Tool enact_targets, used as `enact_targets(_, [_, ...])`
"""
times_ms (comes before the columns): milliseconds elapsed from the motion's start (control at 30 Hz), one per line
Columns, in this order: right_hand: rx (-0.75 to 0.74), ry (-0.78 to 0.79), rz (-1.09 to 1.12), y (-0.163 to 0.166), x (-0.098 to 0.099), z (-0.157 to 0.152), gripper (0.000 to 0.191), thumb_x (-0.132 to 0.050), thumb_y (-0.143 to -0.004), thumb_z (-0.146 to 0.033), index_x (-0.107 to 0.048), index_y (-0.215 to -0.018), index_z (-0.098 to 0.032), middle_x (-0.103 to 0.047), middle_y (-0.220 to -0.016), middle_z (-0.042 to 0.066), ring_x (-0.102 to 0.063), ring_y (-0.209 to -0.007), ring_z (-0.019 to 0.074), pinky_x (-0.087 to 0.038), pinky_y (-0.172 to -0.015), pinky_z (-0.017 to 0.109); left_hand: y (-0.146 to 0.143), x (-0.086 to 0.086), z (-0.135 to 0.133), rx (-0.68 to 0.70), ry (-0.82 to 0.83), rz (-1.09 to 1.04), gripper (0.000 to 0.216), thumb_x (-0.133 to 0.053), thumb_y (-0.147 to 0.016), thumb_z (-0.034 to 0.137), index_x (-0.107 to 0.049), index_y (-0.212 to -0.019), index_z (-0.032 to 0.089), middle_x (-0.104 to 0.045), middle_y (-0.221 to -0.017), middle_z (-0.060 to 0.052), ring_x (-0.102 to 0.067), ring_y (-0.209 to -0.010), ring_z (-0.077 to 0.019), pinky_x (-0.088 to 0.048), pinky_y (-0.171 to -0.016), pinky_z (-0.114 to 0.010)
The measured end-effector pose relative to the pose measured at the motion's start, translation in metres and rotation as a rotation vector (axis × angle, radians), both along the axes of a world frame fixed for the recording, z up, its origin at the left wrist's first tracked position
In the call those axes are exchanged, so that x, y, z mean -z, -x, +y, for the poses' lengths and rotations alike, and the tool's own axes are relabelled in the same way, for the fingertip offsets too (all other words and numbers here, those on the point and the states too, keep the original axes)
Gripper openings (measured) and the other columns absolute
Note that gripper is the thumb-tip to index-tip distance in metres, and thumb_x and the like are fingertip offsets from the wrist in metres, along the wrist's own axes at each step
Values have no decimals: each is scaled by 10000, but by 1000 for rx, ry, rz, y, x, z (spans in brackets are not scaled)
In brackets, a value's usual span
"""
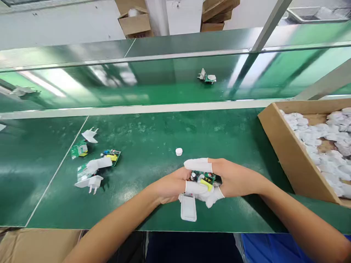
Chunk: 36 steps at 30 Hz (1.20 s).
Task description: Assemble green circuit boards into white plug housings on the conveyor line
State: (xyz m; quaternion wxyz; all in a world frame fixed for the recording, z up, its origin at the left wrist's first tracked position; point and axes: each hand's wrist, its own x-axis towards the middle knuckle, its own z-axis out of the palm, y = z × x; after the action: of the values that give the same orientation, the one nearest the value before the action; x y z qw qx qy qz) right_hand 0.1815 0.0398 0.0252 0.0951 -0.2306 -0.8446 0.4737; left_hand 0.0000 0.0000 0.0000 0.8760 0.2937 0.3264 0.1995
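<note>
Open cardboard box (135, 25), brown cardboard (218, 14) (farther right), slanting metal post (269, 27)

Light (42, 83) streaks a glossy green strip (164, 89) between green bench (148, 146) and white wall (68, 23).

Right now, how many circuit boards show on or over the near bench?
4: one held board; leftward, a rear board, a middle board and a partly covered front board. More may be hidden.
</note>
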Motion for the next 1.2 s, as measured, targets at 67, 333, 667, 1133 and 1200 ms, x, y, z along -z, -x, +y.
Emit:
enact_targets(67, [-45,13,2,-2,0,0,796,-713,-681,-254,-340,-1384,-255,-542,-1279,67,-554,-1100,211,-447,-906,293,3,-1,2,89,-81,26,520,-755,-651,231,-559,-1132,212,-664,-884,-39,-606,-698,-106,-490,-643,-219])
enact_targets(333, [234,-171,171,-9,-3,3,731,-758,-671,-326,-426,-1318,-257,-540,-1278,53,-505,-1168,209,-408,-984,326,13,-11,6,-128,-264,83,253,-702,-711,299,-642,-923,177,-653,-762,-26,-606,-692,-124,-485,-656,-230])
enact_targets(667, [195,-389,106,-1,-3,-6,588,-583,-849,-298,-324,-1371,-220,-506,-1322,66,-502,-1178,170,-448,-970,290,8,-13,9,-297,-289,155,196,-750,-625,195,-664,-798,165,-646,-714,14,-564,-639,-102,-462,-606,-203])
enact_targets(1133, [493,-563,250,7,18,-15,354,-463,-892,-159,-527,-1239,-182,-604,-1200,107,-564,-1111,186,-499,-921,310,8,-10,12,-507,-214,112,406,-749,-649,185,-597,-1024,210,-684,-859,-19,-628,-663,-134,-524,-605,-251])
enact_targets(1200, [488,-501,265,7,17,-14,364,-468,-888,-145,-532,-1243,-195,-589,-1225,97,-550,-1130,184,-483,-941,314,9,-10,11,-476,-207,87,426,-742,-660,192,-579,-1053,222,-684,-868,-22,-632,-641,-138,-526,-576,-257])
